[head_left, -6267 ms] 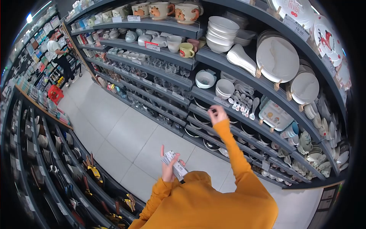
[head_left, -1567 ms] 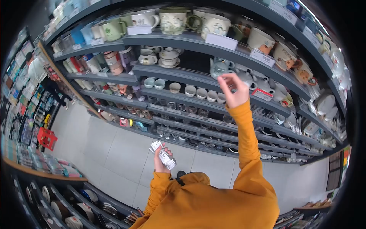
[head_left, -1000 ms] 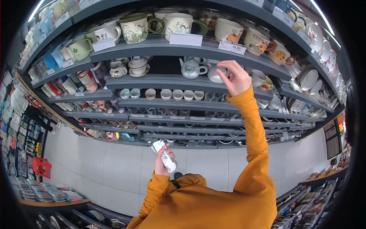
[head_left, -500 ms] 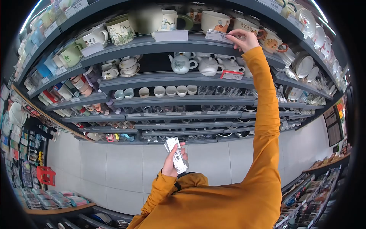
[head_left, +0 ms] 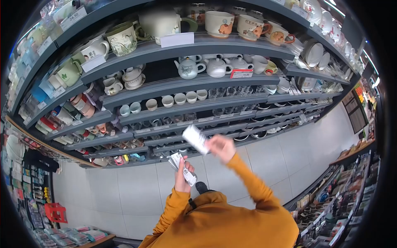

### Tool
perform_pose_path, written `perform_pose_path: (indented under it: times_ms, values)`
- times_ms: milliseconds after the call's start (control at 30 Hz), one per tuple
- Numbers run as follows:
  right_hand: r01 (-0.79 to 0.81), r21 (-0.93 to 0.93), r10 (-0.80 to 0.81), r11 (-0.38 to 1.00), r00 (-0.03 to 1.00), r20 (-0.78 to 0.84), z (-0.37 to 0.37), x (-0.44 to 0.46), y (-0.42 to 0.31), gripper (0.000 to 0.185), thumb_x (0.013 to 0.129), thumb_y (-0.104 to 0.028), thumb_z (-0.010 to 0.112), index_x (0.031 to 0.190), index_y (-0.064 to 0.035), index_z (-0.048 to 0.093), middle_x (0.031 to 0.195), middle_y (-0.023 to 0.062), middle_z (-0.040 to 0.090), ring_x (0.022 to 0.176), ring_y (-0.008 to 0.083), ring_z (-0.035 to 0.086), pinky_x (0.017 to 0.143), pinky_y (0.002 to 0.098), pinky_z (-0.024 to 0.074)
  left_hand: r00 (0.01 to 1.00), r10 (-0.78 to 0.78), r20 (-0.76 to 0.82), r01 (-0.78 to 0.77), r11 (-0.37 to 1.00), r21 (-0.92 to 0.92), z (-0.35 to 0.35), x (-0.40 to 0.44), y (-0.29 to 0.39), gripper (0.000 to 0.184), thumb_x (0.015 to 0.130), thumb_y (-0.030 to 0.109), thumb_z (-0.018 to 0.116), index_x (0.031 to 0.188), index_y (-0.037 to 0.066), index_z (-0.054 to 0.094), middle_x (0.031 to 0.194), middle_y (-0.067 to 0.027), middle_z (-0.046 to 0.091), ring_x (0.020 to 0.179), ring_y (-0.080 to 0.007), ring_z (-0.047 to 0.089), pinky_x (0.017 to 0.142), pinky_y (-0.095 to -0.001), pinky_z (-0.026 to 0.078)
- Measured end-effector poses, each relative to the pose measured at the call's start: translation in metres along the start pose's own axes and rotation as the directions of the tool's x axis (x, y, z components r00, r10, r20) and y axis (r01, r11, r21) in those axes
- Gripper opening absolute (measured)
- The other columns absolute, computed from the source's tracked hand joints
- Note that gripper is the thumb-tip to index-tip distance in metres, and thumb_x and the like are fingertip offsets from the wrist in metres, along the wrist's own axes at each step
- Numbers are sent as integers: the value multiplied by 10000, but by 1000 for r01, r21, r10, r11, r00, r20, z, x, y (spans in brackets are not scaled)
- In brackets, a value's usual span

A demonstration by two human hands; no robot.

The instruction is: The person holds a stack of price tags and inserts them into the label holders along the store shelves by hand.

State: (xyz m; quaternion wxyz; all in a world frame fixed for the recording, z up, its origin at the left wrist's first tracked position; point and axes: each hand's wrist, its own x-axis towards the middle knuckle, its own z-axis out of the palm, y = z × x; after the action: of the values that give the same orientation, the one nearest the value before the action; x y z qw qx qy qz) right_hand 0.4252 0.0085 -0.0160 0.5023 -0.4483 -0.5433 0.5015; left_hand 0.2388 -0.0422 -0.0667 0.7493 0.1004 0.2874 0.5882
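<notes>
My left hand is closed around a stack of white price tags, held low over the floor in front of my body. To its upper right, my right hand pinches a single white price tag, blurred by motion, in front of the lower shelves. The two hands are apart. On the upper shelf stand mugs with orange animal prints, and no tag shows on the shelf edge below them. A blank white tag sits on that same edge further left.
Below the mugs, teapots stand behind a red-framed tag, with small bowls and glasses lower down. A red basket is on the floor at left. More shelving stands at lower right. Part of a person shows at far left.
My right hand has come down from the upper shelf edge, bringing the tag that was below the animal mugs. My left hand still holds its stack, and the view has turned slightly.
</notes>
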Motion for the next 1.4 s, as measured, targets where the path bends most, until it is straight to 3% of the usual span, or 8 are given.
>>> perform_pose_path:
  times_ms: [100,467,567,700,900,1200,1300,1400]
  values:
    - [-284,73,285,956,959,-7,75,-76,29,125,872,-184,660,875,-60,656,658,-29,575,555,27,485,483,195,378,987,-51,-150,77,982,175,-2,-24,22,280,936,293,555,1087,58,538,873,-22,574,747,-111,553,673,-263,454]
    - [-333,-91,345,938,885,312,291,-167,58,221,848,-219,679,831,-13,601,722,28,612,621,79,561,606,230,463,981,-48,-189,76,987,144,-176,-149,148,366,903,205,554,1238,80,476,935,-54,579,777,-142,588,618,-282,509]
    - [106,-460,4,882,973,231,349,-179,23,288,787,-257,732,888,-36,578,877,58,599,793,168,589,719,293,484,974,143,-175,-132,989,74,-213,-182,176,491,886,147,550,1345,156,376,936,-55,547,781,-152,581,619,-288,511]
    - [549,-357,-336,756,793,509,396,-182,3,353,678,-288,798,851,-83,568,989,47,557,927,241,532,795,345,453,930,205,-307,-172,976,130,-233,-221,217,559,864,87,550,1375,193,349,923,-47,531,793,-153,569,647,-282,499]
    - [737,-243,-321,631,532,783,445,-165,12,424,662,-344,798,785,-84,487,887,62,494,834,249,504,748,339,431,968,98,-231,-86,995,59,-270,-250,244,386,926,120,470,1308,100,415,1001,-52,568,865,-143,589,700,-268,504]
    - [822,-20,-393,570,294,871,509,-126,36,453,662,-382,791,744,-84,459,821,60,455,791,249,485,707,331,418,939,198,-280,-195,980,37,-306,-248,273,360,962,149,396,1320,115,394,1071,-76,571,909,-169,603,742,-298,522]
    - [681,40,-222,731,182,958,525,-84,30,400,702,-348,769,779,-60,501,835,76,492,807,255,517,706,341,434,947,185,-262,-215,972,-90,-322,-231,286,318,958,175,421,1272,130,425,989,-59,577,798,-160,597,684,-302,515]
    - [742,-85,-390,664,441,808,544,13,-5,285,756,-232,726,909,-34,590,935,110,572,857,288,579,744,351,474,946,153,-286,-228,941,-250,-351,-199,302,270,956,247,462,1205,143,460,878,-38,557,677,-142,554,608,-292,488]
